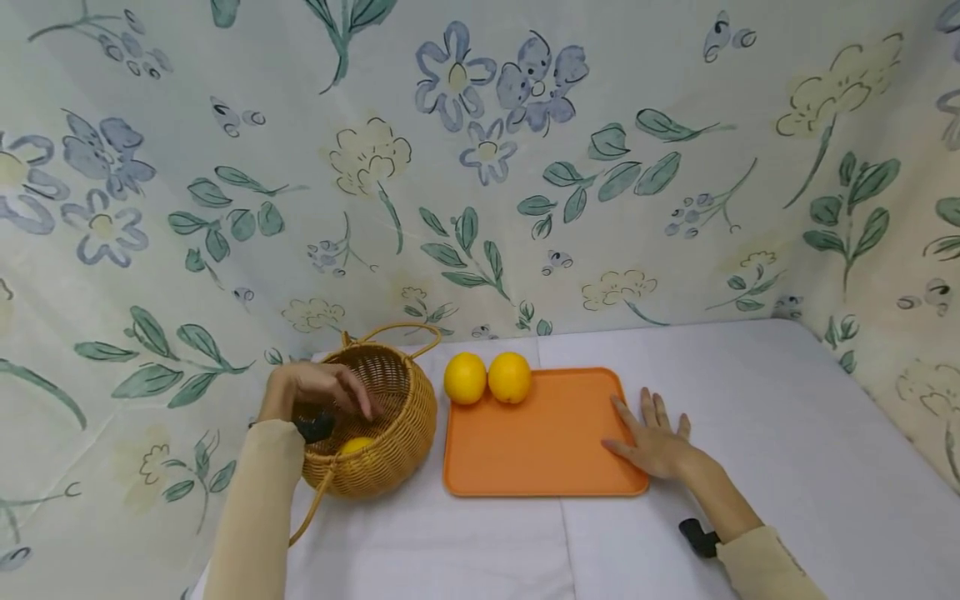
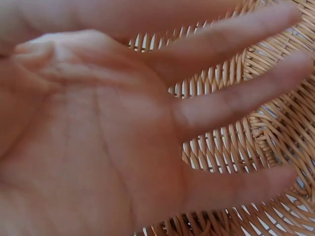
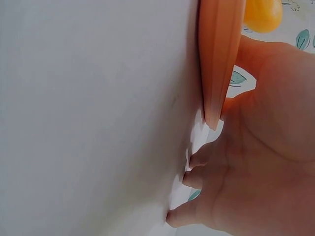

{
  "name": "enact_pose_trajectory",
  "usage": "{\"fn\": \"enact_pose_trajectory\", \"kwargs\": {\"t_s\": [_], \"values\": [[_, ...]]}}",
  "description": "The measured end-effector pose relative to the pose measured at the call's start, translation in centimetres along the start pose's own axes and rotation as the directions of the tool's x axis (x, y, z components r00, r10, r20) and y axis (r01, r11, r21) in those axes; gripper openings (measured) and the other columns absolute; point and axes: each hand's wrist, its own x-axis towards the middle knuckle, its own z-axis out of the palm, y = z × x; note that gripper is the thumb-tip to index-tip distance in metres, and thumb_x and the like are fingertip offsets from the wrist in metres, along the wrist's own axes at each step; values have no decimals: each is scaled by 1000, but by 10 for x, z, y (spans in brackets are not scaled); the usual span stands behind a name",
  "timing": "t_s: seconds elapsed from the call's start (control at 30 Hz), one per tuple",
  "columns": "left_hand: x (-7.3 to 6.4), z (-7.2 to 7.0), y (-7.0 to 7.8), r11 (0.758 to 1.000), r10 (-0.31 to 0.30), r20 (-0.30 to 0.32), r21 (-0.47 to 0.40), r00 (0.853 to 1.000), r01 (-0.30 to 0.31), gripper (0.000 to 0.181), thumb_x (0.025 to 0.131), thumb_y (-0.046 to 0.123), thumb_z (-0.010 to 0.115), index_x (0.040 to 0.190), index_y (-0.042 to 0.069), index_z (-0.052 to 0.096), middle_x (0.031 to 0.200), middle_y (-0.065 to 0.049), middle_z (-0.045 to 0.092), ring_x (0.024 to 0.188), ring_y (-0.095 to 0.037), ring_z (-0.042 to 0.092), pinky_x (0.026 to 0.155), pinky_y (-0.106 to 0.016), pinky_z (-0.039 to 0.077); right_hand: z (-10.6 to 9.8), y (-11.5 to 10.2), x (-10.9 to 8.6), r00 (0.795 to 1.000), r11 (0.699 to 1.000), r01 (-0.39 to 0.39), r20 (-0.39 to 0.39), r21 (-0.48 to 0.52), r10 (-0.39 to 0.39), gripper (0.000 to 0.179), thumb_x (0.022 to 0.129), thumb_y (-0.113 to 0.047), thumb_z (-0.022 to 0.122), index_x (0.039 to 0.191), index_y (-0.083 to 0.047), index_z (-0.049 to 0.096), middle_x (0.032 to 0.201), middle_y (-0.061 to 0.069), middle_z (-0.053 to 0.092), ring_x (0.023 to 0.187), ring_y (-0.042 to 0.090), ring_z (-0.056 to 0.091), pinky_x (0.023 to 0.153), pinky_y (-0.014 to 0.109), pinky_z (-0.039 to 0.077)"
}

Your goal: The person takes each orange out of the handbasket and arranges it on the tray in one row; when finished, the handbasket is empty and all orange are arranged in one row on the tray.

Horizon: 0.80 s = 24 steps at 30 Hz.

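Observation:
My left hand (image 1: 330,389) reaches down into a round wicker basket (image 1: 416,446), palm bare and fingers spread apart in the left wrist view, with woven cane (image 2: 216,150) behind them. Low in the basket, below that hand, lies a yellow fruit (image 1: 356,445), partly hidden by the rim. Two round yellow fruits (image 1: 465,378) (image 1: 510,377) sit side by side at the back left corner of an orange tray (image 1: 547,442). My right hand (image 1: 656,446) rests at the tray's right edge, thumb and index finger over the rim, the other fingertips (image 3: 178,215) on the white cloth.
A white cloth (image 1: 750,433) covers the table. Behind it hangs a floral curtain (image 1: 570,275). The basket's two thin handles (image 1: 408,325) stick out, one at the back and one toward the front left. The basket stands just left of the tray.

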Motion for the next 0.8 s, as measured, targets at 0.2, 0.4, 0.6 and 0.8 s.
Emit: {"fn": "enact_pose_trajectory", "kwargs": {"t_s": [0.2, 0.4, 0.6, 0.8], "values": [[5, 6, 3, 982, -188, -1, -18, 982, 188, 35, 98, -6, 57, 132, -13, 63, 146, -20, 61, 135, -27, 59, 116, -42, 47, 0, 0, 0, 1000, 1000, 0, 0, 3, 0, 87, 102, -54, 56, 163, -2, 22, 163, 44, -8, 150, 64, -8, 108, 88, -9], [8, 9, 4, 969, -240, 28, -53, 970, 241, 37, 100, -3, 58, 137, -10, 61, 144, -17, 63, 130, -24, 64, 113, -44, 49, 1, 1, 0, 1000, 1000, -10, -5, 5, 10, 87, 101, -53, 57, 163, -2, 22, 163, 45, -8, 150, 64, -8, 108, 87, -10], [11, 12, 5, 946, -312, 10, -90, 950, 312, 37, 100, 0, 62, 136, -4, 65, 138, -13, 69, 111, -18, 67, 86, -35, 59, 1, 2, 1, 1000, 1000, -15, -7, -3, 15, 87, 101, -53, 57, 163, -2, 22, 163, 44, -7, 150, 65, -7, 108, 87, -9], [15, 4, 10, 950, -291, 17, -110, 956, 291, 40, 103, 3, 58, 142, -2, 60, 146, -14, 62, 131, -28, 64, 99, -48, 58, 1, -1, 0, 1000, 1000, -10, -5, 2, 10, 87, 101, -53, 57, 163, -2, 22, 163, 44, -7, 150, 65, -7, 108, 88, -8]]}}
